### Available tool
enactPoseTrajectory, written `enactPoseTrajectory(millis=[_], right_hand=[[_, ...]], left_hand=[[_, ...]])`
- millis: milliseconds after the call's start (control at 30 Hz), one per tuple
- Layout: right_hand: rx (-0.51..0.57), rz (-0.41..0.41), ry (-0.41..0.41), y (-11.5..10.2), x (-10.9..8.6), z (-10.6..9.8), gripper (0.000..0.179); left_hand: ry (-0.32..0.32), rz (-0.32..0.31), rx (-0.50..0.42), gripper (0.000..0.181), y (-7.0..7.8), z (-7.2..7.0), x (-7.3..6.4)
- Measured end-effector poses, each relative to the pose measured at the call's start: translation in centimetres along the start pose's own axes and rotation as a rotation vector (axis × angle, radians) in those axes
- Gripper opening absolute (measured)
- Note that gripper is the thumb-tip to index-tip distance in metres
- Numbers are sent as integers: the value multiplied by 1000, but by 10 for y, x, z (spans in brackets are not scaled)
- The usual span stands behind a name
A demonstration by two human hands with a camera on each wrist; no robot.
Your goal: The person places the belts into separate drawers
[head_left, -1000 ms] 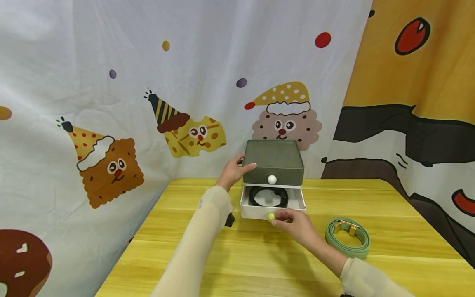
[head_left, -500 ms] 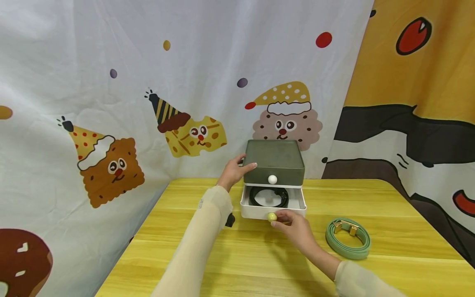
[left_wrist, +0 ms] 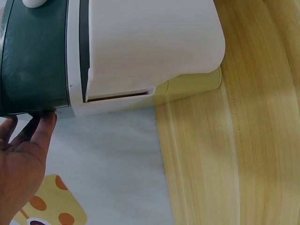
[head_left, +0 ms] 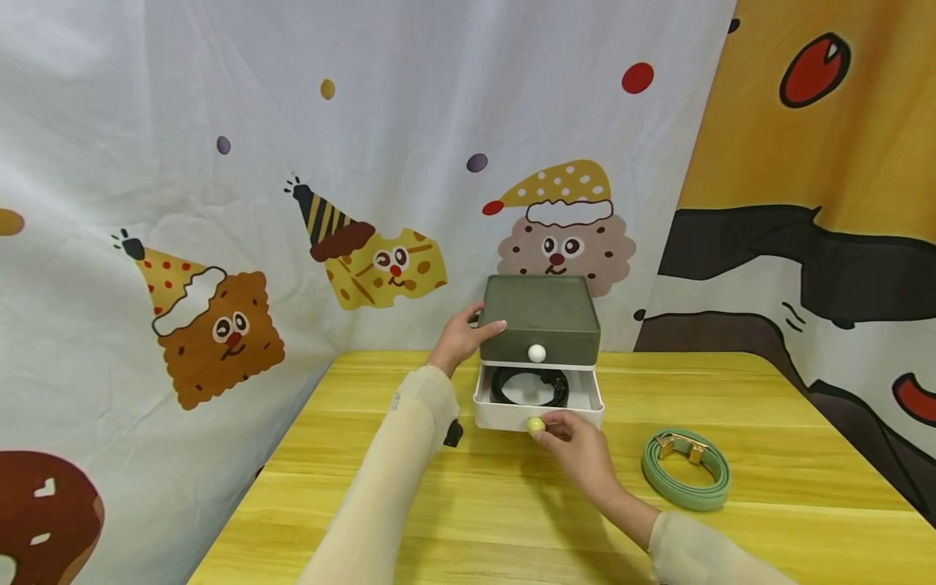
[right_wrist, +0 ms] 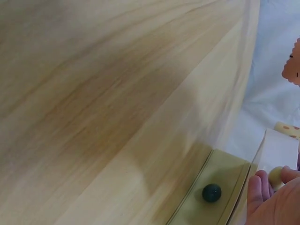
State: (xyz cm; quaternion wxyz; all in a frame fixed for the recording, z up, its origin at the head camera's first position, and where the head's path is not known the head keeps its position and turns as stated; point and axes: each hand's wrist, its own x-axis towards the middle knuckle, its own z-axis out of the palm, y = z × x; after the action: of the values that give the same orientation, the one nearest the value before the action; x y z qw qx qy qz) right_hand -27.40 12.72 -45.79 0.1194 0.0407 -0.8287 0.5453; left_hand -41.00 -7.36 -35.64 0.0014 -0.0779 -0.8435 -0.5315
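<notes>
A small drawer unit stands at the table's back, its dark green top section [head_left: 541, 302] bearing a white knob [head_left: 537, 353]. Below it, the white drawer [head_left: 500, 418] is pulled out, with a coiled black cable [head_left: 561, 383] inside. My right hand [head_left: 582, 452] pinches that drawer's yellow knob [head_left: 536, 425] between thumb and fingers. My left hand [head_left: 459, 337] rests against the unit's left side, thumb over the top edge; in the left wrist view, its fingers [left_wrist: 43, 133] reach the green side. The right wrist view shows a yellowish bottom drawer [right_wrist: 222, 171] with a dark green knob [right_wrist: 212, 192].
A rolled green belt [head_left: 691, 494] with a gold buckle lies on the wooden table [head_left: 497, 520], right of my right hand. Directly behind the table hangs a white curtain [head_left: 409, 106] printed with cartoon snacks. A small black object [head_left: 453, 434] shows beside my left sleeve.
My right wrist and sleeve have shifted slightly left, with the fingers still at the yellow knob. The white drawer stays pulled out about as far, and my left hand keeps its place.
</notes>
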Motion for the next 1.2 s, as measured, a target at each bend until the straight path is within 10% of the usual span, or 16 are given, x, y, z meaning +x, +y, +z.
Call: enactPoseTrajectory(millis=[1200], right_hand=[[-30,39,29,2,23,1,17]], left_hand=[[-5,-3,13,81,0,0,0]])
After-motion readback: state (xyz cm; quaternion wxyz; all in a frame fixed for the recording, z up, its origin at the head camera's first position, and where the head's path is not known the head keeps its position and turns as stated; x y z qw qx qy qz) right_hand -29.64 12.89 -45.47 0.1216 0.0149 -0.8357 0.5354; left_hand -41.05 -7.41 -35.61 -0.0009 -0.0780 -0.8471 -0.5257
